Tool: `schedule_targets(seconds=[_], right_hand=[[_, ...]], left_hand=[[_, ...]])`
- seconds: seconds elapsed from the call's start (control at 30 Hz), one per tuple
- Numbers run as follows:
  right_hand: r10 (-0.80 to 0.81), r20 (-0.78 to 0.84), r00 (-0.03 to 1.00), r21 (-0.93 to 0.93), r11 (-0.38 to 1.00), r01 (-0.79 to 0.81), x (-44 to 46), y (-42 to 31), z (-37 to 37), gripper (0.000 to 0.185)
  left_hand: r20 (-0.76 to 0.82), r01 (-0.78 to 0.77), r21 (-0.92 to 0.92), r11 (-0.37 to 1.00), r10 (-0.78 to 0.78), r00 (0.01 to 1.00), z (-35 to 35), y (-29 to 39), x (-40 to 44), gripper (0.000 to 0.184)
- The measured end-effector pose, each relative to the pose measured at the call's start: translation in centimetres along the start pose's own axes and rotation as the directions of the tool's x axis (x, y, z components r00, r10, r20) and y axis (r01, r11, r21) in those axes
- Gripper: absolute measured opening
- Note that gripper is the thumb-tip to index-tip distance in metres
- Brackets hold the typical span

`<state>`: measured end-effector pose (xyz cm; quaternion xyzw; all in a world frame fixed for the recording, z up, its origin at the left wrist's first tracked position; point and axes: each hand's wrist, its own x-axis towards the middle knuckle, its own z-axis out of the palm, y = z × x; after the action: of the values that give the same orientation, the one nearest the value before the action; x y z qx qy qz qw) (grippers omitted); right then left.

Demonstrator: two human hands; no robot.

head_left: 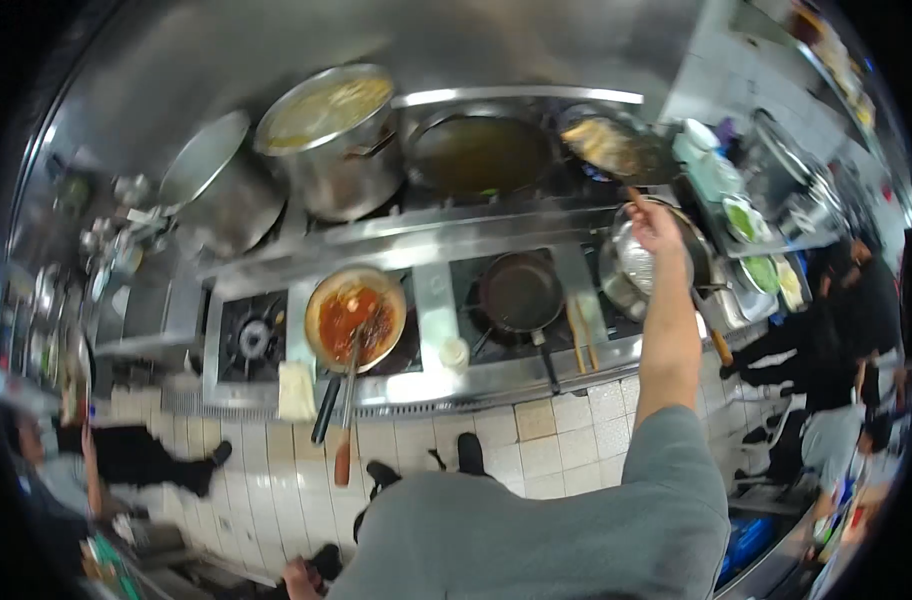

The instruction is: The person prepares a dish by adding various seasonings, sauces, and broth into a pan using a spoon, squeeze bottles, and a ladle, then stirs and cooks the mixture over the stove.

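My right hand (pixel 656 225) reaches to the back right and is closed around the brownish handle of a dark pan (pixel 636 155) holding yellowish-brown food. Low in the view, beside my shirt, my left hand (pixel 301 578) shows only in part; its fingers are too unclear to read. On the front left burner sits a pan of red sauce (pixel 356 318), and a wooden-handled utensil (pixel 343 455) rests in it. An empty dark frying pan (pixel 521 290) stands on the front middle burner, with wooden tongs or sticks (pixel 582 338) to its right.
Two tall pots (pixel 341 180) and a wide dark pan (pixel 481 155) occupy the back row. A metal pot (pixel 631 265) lies under my right forearm. A folded cloth (pixel 297 391) hangs at the stove's front edge. People stand at both sides.
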<state>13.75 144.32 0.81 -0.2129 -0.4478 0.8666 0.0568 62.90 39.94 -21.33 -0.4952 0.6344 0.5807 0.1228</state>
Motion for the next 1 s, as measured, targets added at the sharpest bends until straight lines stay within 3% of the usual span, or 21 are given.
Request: schedule_targets(seconds=[0.03, 0.07, 0.1, 0.13, 0.17, 0.2, 0.23, 0.27, 0.33, 0.37, 0.4, 0.43, 0.47, 0.53, 0.6, 0.63, 0.7, 0.73, 0.83, 0.87, 1.0], right_hand=[[-0.125, -0.011, 0.992, -0.166, 0.979, 0.121, 1.6, 0.1, -1.7, 0.022], [-0.294, -0.15, 0.944, -0.348, 0.909, 0.228, 0.1, 0.5, -1.3, 0.032], [-0.591, -0.336, 0.733, -0.854, 0.519, 0.027, -0.5, -0.7, -0.1, 0.041], [-0.831, -0.024, 0.556, -0.993, 0.084, 0.082, -0.8, -1.2, -1.5, 0.044], [-0.933, -0.135, 0.333, -0.959, 0.208, 0.193, -1.6, -0.5, -1.6, 0.045], [-0.986, -0.108, 0.126, -0.962, 0.136, 0.236, -3.0, 0.0, -1.4, 0.042], [-0.886, -0.316, 0.339, -0.641, 0.463, 0.612, -9.8, 2.6, 6.8, 0.031], [-0.83, -0.193, 0.524, -0.422, 0.552, 0.719, -12.1, 4.9, 8.4, 0.021], [-0.603, 0.192, 0.775, -0.178, 0.755, 0.631, -20.2, 12.4, 16.8, 0.02], [-0.418, 0.336, 0.844, -0.226, 0.834, 0.503, -23.1, 16.7, 20.0, 0.022], [-0.118, 0.306, 0.945, -0.427, 0.87, 0.247, -25.9, 20.7, 23.1, 0.022], [0.244, 0.382, 0.891, -0.478, 0.877, -0.036, -26.0, 26.0, 23.8, 0.024], [0.499, 0.421, 0.758, -0.52, 0.817, -0.249, -26.3, 32.1, 24.6, 0.029], [0.73, 0.416, 0.542, -0.512, 0.681, -0.524, -28.0, 41.5, 27.1, 0.046], [0.799, 0.398, 0.45, -0.255, 0.568, -0.783, -29.5, 47.1, 31.1, 0.049], [0.795, 0.388, 0.466, -0.239, 0.575, -0.783, -30.2, 48.1, 32.8, 0.049], [0.711, 0.465, 0.526, 0.052, 0.572, -0.819, -30.4, 49.0, 36.2, 0.045], [0.712, 0.446, 0.542, 0.056, 0.583, -0.811, -30.2, 49.1, 36.5, 0.045], [0.621, 0.126, 0.774, 0.005, 0.78, -0.626, -30.1, 47.5, 37.9, 0.034], [0.559, 0.148, 0.816, -0.107, 0.829, -0.549, -29.9, 47.0, 37.6, 0.03], [0.547, 0.117, 0.829, -0.153, 0.834, -0.529, -31.9, 44.1, 38.0, 0.028]], left_hand=[[-0.001, -0.055, -0.034, 0.998, 0.055, 0.998, -0.7, -0.4, 0.3, 0.026], [-0.036, -0.088, -0.045, 0.995, 0.087, 0.996, -1.0, -0.5, -0.3, 0.028], [-0.072, 0.07, 0.023, 0.997, -0.068, 0.995, -1.8, 0.6, -0.5, 0.034], [-0.024, 0.134, 0.015, 0.991, -0.134, 0.991, -3.6, -0.7, 3.3, 0.037], [-0.206, 0.186, 0.129, 0.974, -0.157, 0.966, -1.2, 2.1, 1.6, 0.041], [-0.149, 0.088, 0.105, 0.991, -0.072, 0.986, -1.0, 1.7, 1.9, 0.045], [-0.125, 0.115, 0.112, 0.987, -0.101, 0.987, -0.8, 2.2, 2.8, 0.047], [-0.149, 0.079, 0.163, 0.983, -0.055, 0.987, 0.4, 3.3, 2.6, 0.048], [-0.136, 0.062, 0.2, 0.978, -0.035, 0.99, 3.0, 6.3, 2.8, 0.047], [-0.099, 0.041, 0.227, 0.973, -0.018, 0.995, 4.6, 8.5, 3.1, 0.044], [-0.046, -0.044, 0.205, 0.978, 0.054, 0.997, 6.1, 9.9, 4.6, 0.04], [0.015, -0.091, 0.143, 0.986, 0.089, 0.996, 7.9, 11.5, 6.4, 0.041], [0.112, -0.137, 0.104, 0.985, 0.125, 0.986, 10.7, 15.0, 5.9, 0.043], [0.282, -0.152, 0.071, 0.986, 0.126, 0.951, 16.3, 22.3, 4.1, 0.047], [0.519, -0.149, -0.021, 0.989, 0.138, 0.844, 20.4, 26.8, 4.5, 0.049], [0.615, -0.149, -0.051, 0.988, 0.148, 0.774, 22.3, 27.9, 5.4, 0.049], [0.809, -0.046, -0.049, 0.998, 0.067, 0.584, 26.5, 30.7, 3.4, 0.045], [0.839, -0.063, 0.022, 0.998, 0.015, 0.544, 28.0, 30.8, 3.7, 0.04], [0.781, -0.133, 0.13, 0.983, -0.019, 0.624, 30.2, 29.3, 3.9, 0.031], [0.773, -0.153, 0.078, 0.985, 0.037, 0.633, 30.6, 28.7, 3.8, 0.029], [0.727, -0.208, 0.01, 0.978, 0.136, 0.673, 31.7, 27.1, 3.2, 0.028]])
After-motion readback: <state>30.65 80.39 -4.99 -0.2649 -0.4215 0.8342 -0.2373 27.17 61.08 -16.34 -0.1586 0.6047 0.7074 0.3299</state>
